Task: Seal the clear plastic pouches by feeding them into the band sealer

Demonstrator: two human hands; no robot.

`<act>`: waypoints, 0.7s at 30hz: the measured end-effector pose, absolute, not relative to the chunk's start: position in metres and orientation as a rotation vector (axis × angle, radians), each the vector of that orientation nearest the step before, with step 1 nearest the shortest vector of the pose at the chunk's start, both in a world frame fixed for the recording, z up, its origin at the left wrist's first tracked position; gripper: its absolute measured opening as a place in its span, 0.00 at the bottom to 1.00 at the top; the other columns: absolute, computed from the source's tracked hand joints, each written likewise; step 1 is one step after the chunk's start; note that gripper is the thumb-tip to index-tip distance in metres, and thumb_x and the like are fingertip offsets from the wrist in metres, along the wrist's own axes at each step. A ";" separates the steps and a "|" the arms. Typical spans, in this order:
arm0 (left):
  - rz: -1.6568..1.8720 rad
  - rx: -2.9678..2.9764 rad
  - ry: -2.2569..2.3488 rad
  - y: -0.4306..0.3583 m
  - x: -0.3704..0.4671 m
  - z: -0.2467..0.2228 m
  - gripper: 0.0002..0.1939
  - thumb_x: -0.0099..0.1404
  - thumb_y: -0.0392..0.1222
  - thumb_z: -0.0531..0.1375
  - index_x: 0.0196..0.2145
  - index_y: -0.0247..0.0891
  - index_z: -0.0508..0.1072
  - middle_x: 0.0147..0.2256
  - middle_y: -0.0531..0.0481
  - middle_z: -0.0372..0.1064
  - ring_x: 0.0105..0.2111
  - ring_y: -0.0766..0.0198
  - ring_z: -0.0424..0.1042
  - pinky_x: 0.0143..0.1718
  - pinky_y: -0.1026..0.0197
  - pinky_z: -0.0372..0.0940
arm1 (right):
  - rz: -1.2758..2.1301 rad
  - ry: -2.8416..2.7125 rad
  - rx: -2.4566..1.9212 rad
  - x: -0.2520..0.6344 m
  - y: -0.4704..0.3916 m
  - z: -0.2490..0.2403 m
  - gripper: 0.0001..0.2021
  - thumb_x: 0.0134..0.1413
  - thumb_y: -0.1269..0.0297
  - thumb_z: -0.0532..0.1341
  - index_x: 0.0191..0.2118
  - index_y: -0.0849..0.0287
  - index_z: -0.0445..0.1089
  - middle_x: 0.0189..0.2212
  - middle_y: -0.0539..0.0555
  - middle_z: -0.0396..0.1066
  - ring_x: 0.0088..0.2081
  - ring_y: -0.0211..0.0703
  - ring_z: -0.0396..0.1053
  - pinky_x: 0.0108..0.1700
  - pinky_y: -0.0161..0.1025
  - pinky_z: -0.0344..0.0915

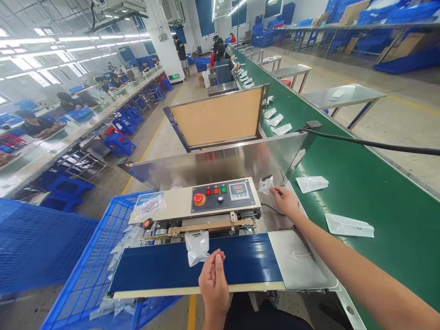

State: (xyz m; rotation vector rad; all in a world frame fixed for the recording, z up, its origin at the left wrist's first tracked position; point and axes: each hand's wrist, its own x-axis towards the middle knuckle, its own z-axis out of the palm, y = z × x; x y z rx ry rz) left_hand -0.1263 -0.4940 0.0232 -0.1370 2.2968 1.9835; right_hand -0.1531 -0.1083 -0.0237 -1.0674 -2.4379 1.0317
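My right hand [287, 201] pinches the edge of a small clear plastic bag [266, 184] at the right end of the band sealer [168, 197]. A dark item shows through that bag. In front of the sealing bands, another plastic bag [197, 250] hangs with its top edge at the sealer and its lower part over the blue conveyor belt [244, 259]. Close by its lower right corner is my left hand [215, 279], fingers curled and pressed together. Whether anything is between those fingers is hidden.
A blue basket [77, 270] with sealed bags stands at the left. White packets [349, 225] lie on the green conveyor [392, 256] to the right. A metal panel [220, 162] rises behind the sealer. A black cable [374, 143] crosses the right side. Other people sit farther back.
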 end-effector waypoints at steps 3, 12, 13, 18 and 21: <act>1.890 0.144 2.191 -0.462 -0.121 0.024 0.25 0.69 0.63 0.66 0.45 0.37 0.86 0.41 0.36 0.83 0.40 0.47 0.84 0.47 0.49 0.79 | 1.054 -2.289 -0.998 -0.089 -0.118 0.007 0.25 0.66 0.41 0.56 0.47 0.56 0.81 0.34 0.56 0.81 0.36 0.50 0.74 0.44 0.41 0.70; 1.682 0.750 1.941 -0.367 -0.106 0.057 0.24 0.75 0.60 0.59 0.39 0.40 0.87 0.41 0.40 0.83 0.44 0.50 0.79 0.51 0.55 0.71 | 1.504 -2.273 -0.715 0.014 -0.210 0.056 0.21 0.65 0.42 0.61 0.38 0.52 0.83 0.33 0.55 0.81 0.35 0.50 0.76 0.41 0.41 0.73; 1.663 0.739 1.936 -0.364 -0.105 0.055 0.26 0.75 0.60 0.58 0.33 0.39 0.85 0.34 0.42 0.81 0.37 0.53 0.77 0.45 0.58 0.71 | 1.529 -2.235 -0.766 0.016 -0.214 0.052 0.22 0.65 0.42 0.61 0.35 0.53 0.82 0.30 0.54 0.80 0.32 0.49 0.74 0.39 0.40 0.71; 1.671 0.192 1.914 -0.354 -0.106 0.017 0.29 0.63 0.65 0.65 0.20 0.37 0.75 0.20 0.50 0.67 0.23 0.63 0.62 0.26 0.62 0.58 | 1.650 -1.952 -1.170 0.015 -0.218 0.027 0.25 0.57 0.38 0.63 0.25 0.56 0.76 0.16 0.50 0.67 0.21 0.41 0.61 0.25 0.37 0.58; 1.720 -0.055 1.770 -0.346 -0.113 -0.002 0.27 0.54 0.65 0.71 0.21 0.35 0.76 0.20 0.50 0.68 0.22 0.63 0.64 0.25 0.62 0.59 | 1.782 -1.803 -1.320 0.003 -0.219 0.018 0.24 0.50 0.39 0.65 0.22 0.56 0.72 0.14 0.48 0.63 0.18 0.37 0.55 0.23 0.36 0.51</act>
